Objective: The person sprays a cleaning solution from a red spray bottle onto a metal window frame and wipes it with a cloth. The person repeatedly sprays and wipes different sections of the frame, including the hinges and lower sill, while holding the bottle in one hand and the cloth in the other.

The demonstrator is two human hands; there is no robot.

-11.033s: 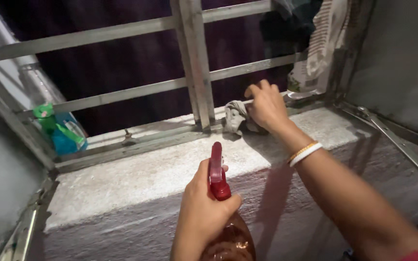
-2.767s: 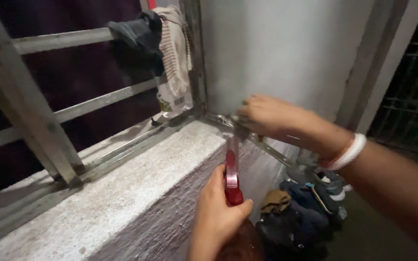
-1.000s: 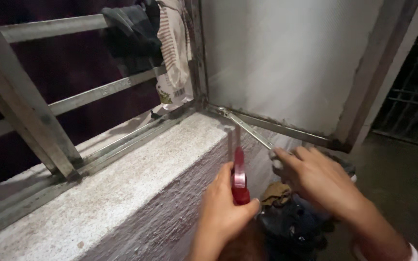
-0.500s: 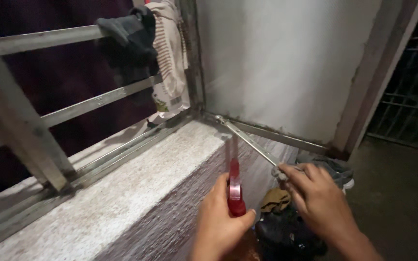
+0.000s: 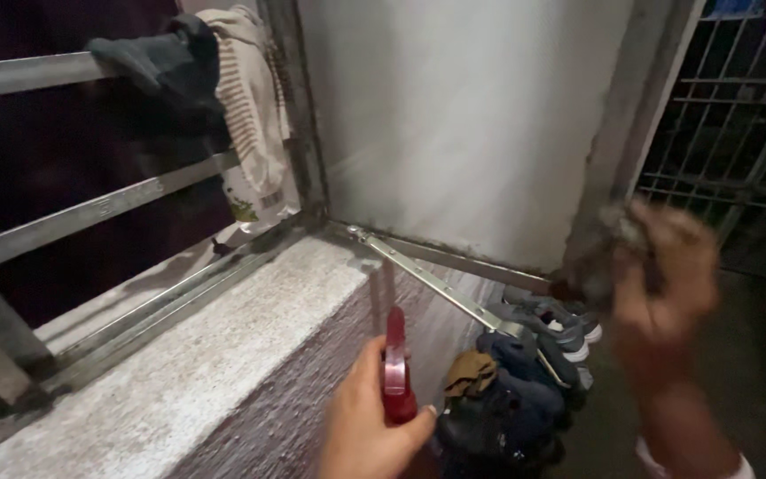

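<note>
Two hands at a window corner: you stand at a concrete sill, one hand gripping a spray bottle, the other raised and blurred.
Wall: a pale plastered wall [image 5: 454, 124] fills the upper middle, meeting the sill at the corner.
Sill: a rough speckled concrete ledge [image 5: 179, 355] runs from lower left up to the corner, with metal track along its far edge.
Window grille: grey metal bars [image 5: 82, 213] cross the dark opening at left; dark and striped cloths [image 5: 214, 89] hang over the top bar.
Stay arm: a slotted metal window stay [image 5: 436, 288] slants down from the corner, out past the sill edge.
Shoes: a heap of shoes [image 5: 525, 372] lies on the floor below the stay.
Right hand: your right hand [image 5: 658, 275] is lifted well clear of the stay, heavily blurred; the fingers look curled round a dark greyish wad, probably a rag [image 5: 613, 244], though the blur leaves this uncertain.
Left hand: your left hand [image 5: 365, 426] sits low by the sill face, fingers closed round the neck of the spray bottle.
Spray bottle: the red trigger head [image 5: 394, 368] points upward, just beside the sill; the body is hidden below the frame. Judged by its kind, it is light, rigid plastic, possibly slick when wet; the neck under the trigger is the sure place to hold.
</note>
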